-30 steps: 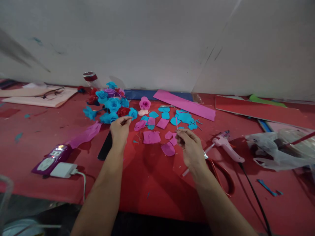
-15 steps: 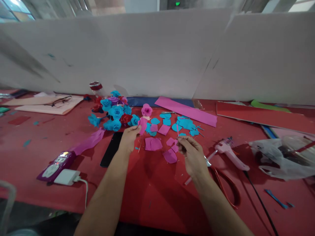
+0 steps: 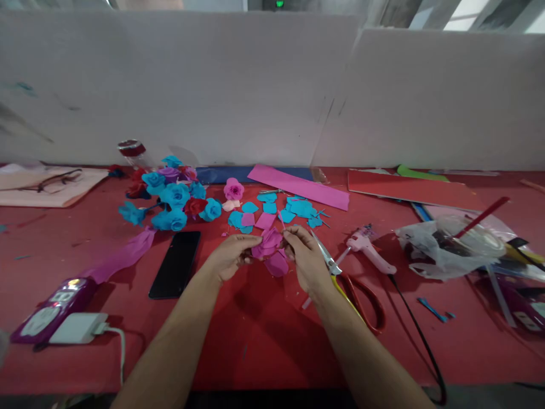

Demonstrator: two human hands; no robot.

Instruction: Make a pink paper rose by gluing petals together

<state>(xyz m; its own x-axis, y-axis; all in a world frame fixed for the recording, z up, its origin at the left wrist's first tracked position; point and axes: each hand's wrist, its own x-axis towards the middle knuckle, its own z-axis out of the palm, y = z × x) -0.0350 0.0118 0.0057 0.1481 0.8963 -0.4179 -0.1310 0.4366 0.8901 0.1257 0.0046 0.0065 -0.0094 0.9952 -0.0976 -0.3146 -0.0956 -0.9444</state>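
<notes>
The person works w/ both hands over the red table [image 3: 242,352], near its middle, & the hands are close to each other. L hand [image 3: 227,255] has thumb & fingers closed in a pinch on a pink crepe-paper petal [image 3: 260,248]; how many layers it has, I cannot tell. R hand [image 3: 304,255] has its fingertips almost together, w/ a thin pink stick [image 3: 281,219] pinched btwn them, its top end pointing up. Other pink petals [image 3: 276,264] are low btwn the hands, partly hidden, so I cannot tell exactly which ones lie on the table. Just beyond the hands are cut blue petals [image 3: 300,207] w/ a pink square [image 3: 265,221], & behind these, a single pink paper rose [image 3: 234,189]. To the left there is a bunch of blue, red & purple paper roses [image 3: 174,196]. A black phone [image 3: 176,265] lies near the L forearm. On the right side, scissors [image 3: 378,312] w/ red & yellow handles lie just beside the R forearm, & a pink glue gun [image 3: 369,251] is near them, then a plastic bag [image 3: 426,253].
</notes>
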